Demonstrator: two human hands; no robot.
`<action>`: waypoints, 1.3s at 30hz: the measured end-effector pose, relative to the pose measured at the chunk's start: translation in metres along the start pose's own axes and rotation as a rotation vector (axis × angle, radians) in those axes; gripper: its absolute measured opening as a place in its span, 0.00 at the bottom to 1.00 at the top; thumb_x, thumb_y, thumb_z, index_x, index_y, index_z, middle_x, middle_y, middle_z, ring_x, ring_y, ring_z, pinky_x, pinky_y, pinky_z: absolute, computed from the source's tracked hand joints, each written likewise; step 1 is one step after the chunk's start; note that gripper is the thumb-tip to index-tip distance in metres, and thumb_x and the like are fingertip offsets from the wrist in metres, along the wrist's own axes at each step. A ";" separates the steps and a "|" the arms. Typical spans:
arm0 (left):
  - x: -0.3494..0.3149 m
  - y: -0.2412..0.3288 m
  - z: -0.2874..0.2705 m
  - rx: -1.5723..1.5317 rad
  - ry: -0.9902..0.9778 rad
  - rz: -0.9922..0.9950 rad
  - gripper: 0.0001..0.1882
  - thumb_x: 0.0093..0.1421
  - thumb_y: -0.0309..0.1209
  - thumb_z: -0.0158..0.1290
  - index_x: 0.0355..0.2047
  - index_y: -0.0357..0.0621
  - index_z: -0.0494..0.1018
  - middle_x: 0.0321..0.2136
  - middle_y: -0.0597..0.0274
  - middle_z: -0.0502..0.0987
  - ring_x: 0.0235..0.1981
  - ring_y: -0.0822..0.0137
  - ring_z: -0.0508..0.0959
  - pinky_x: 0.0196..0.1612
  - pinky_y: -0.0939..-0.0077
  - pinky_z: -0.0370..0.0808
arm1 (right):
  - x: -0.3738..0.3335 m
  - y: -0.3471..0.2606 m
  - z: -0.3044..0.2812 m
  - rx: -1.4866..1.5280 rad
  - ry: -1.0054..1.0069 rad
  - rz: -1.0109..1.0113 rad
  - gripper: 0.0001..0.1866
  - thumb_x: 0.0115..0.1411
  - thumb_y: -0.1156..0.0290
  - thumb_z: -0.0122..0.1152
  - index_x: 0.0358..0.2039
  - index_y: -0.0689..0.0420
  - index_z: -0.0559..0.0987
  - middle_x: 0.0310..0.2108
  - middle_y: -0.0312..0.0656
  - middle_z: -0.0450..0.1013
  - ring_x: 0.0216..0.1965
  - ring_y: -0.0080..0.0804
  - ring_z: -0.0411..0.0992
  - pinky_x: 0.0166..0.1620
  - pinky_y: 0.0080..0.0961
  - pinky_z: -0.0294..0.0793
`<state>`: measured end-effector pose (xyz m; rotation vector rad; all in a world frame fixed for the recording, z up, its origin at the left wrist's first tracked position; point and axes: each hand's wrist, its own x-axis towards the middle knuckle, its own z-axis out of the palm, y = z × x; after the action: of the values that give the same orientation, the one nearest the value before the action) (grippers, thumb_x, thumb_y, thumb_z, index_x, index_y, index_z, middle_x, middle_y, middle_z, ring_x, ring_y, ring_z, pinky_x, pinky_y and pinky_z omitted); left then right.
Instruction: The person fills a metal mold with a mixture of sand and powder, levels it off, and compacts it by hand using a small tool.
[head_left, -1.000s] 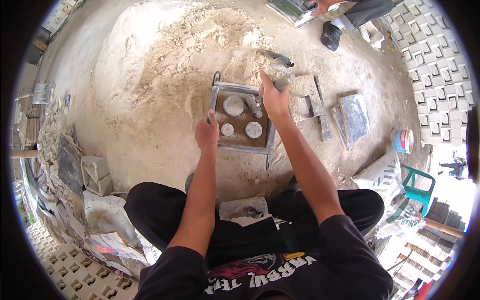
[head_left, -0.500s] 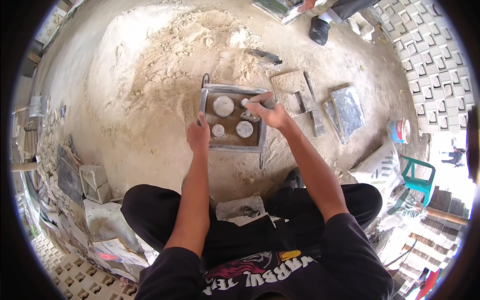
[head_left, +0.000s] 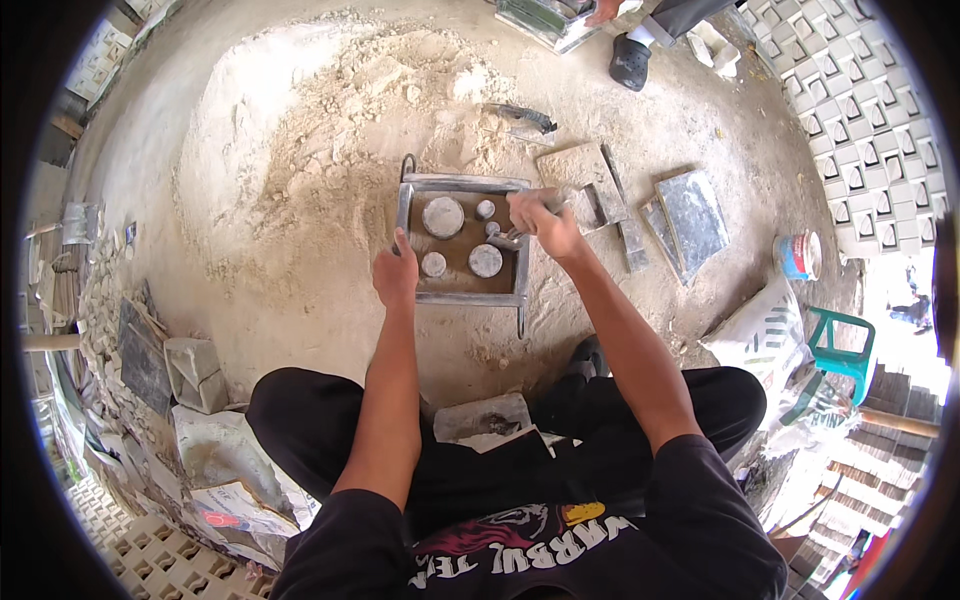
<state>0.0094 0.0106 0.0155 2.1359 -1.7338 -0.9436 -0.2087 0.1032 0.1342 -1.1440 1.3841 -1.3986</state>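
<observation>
A square metal mould frame lies on the sandy ground in front of my crossed legs. Inside it sit several round grey discs on a brown bed. My left hand grips the frame's left rim. My right hand hovers over the frame's right side, closed on a small grey tool whose tip points down among the discs.
A sand heap and a trowel lie beyond the frame. Flat slabs, a small bucket, a sack and a green chair are to the right. Another person's foot is at the top. Grey blocks sit left.
My right hand has come down from the frame's far right corner to over its inside, still holding the tool. My left hand has stayed on the left rim.
</observation>
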 end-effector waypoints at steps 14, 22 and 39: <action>0.006 -0.002 0.005 0.004 0.007 -0.005 0.41 0.61 0.62 0.35 0.32 0.30 0.78 0.34 0.37 0.78 0.40 0.40 0.77 0.44 0.50 0.73 | 0.044 -0.026 0.007 0.045 0.009 0.023 0.14 0.58 0.63 0.63 0.24 0.61 0.76 0.16 0.30 0.66 0.19 0.18 0.61 0.23 0.19 0.59; 0.006 -0.003 0.002 0.016 0.006 -0.045 0.42 0.61 0.63 0.35 0.34 0.28 0.77 0.35 0.36 0.77 0.41 0.40 0.77 0.45 0.51 0.73 | 0.049 -0.018 0.005 0.036 -0.071 0.081 0.14 0.56 0.62 0.64 0.29 0.63 0.78 0.20 0.34 0.71 0.21 0.20 0.67 0.23 0.19 0.63; 0.003 0.001 0.002 0.034 0.004 -0.046 0.42 0.61 0.63 0.34 0.32 0.30 0.78 0.34 0.38 0.78 0.40 0.41 0.78 0.43 0.51 0.74 | 0.067 -0.006 0.032 0.025 0.695 -0.101 0.22 0.64 0.65 0.55 0.14 0.58 0.66 0.12 0.27 0.57 0.15 0.16 0.49 0.18 0.27 0.46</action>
<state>0.0079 0.0080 0.0132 2.2060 -1.7184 -0.9276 -0.1926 0.0308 0.1420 -0.7354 1.7814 -1.9922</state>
